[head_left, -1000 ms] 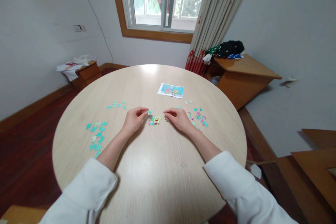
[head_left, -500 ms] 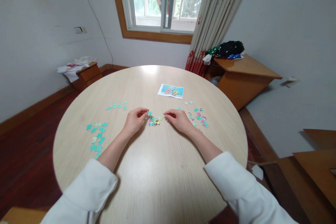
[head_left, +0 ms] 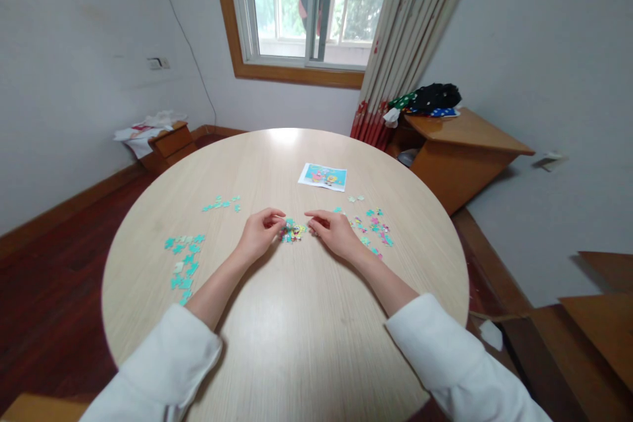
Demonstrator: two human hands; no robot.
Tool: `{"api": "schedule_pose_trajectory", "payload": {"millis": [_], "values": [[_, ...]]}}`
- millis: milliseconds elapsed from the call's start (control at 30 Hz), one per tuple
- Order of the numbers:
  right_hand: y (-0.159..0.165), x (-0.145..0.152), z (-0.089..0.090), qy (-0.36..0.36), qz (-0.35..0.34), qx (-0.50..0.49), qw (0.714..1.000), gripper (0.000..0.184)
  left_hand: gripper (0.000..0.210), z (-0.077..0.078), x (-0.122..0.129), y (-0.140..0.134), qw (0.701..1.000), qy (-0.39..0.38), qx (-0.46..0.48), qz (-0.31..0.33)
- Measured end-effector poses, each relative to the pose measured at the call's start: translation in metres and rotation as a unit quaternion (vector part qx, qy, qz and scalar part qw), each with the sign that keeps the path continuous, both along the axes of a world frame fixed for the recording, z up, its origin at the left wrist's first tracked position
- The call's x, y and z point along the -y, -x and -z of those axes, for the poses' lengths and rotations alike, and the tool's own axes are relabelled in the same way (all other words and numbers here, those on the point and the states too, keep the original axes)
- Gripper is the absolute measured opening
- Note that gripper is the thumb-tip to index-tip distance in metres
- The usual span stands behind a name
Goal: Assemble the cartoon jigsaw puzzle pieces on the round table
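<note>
A small joined cluster of colourful puzzle pieces [head_left: 293, 231] lies at the middle of the round wooden table [head_left: 277, 349]. My left hand [head_left: 258, 235] rests at the cluster's left edge, fingertips pinched against it. My right hand [head_left: 332, 232] sits at its right edge, fingers curled with the tips touching the pieces. Whether either hand holds a separate loose piece is too small to tell. Both arms wear white sleeves.
Teal loose pieces [head_left: 184, 258] lie at the left, a smaller teal group [head_left: 221, 203] further back, mixed pink and teal pieces [head_left: 372, 226] right of my right hand. A printed reference picture [head_left: 323, 177] lies beyond. A wooden cabinet [head_left: 457, 155] stands at right, a window [head_left: 309, 3] behind.
Both hands have closed in a little on the cluster, and the right hand has shifted slightly left. The view has tilted a bit.
</note>
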State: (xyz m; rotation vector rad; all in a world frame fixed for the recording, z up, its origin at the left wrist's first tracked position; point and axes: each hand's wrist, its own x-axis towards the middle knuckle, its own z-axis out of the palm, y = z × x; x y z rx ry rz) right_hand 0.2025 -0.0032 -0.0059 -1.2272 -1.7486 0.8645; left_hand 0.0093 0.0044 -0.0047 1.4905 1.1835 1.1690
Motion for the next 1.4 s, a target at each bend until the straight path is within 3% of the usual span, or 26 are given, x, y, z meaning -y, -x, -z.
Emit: {"api": "schedule_pose_trajectory", "payload": {"millis": [267,567,1400], "values": [[0.009,0.003,-0.001,0.007,-0.041,-0.064,0.997,0.027,0.022,-0.006,0.01,-0.01,0.999,-0.003,-0.01,0.043],[0.011,0.001,0.002,0.019,-0.037,-0.105,0.994,0.024,0.027,-0.008,0.011,-0.01,0.999,0.004,0.01,0.042],[0.011,0.005,-0.003,-0.026,-0.006,-0.042,0.999,0.012,0.028,-0.008,0.013,-0.01,0.998,0.019,0.039,0.044]]}}
